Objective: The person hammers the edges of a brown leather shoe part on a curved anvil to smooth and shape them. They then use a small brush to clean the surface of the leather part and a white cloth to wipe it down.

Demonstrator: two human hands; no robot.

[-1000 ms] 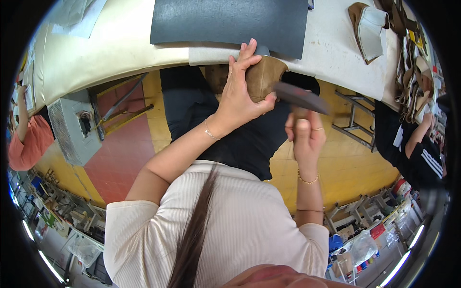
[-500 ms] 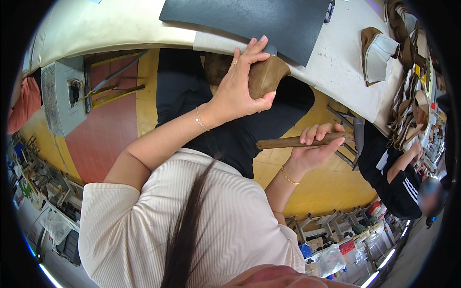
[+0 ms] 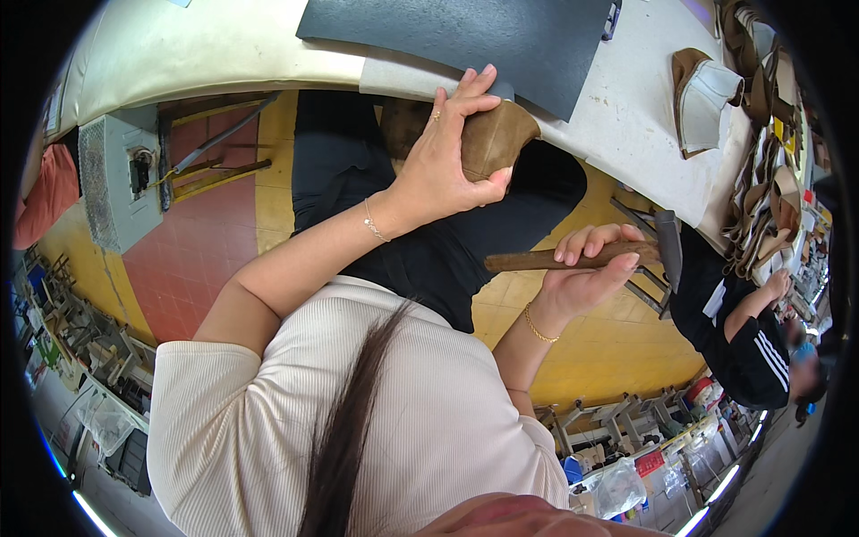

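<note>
My left hand is closed on a brown leather shoe upper, held over my lap at the table's front edge. Its thumb lies along the near side and the fingers reach over the top. A small grey rounded end shows just beyond the leather; what it belongs to is hidden. Off to the right, my right hand grips a hammer by its wooden handle. The dark metal head points right, apart from the leather.
A dark slab lies on the pale table. At the right are a brown and grey leather piece and a heap of similar pieces. A co-worker in black sits nearby. A grey metal box stands left.
The hammer has turned slightly in my right hand, so its head shows more plainly. My left hand and the leather upper have barely moved. The co-worker's head has shifted.
</note>
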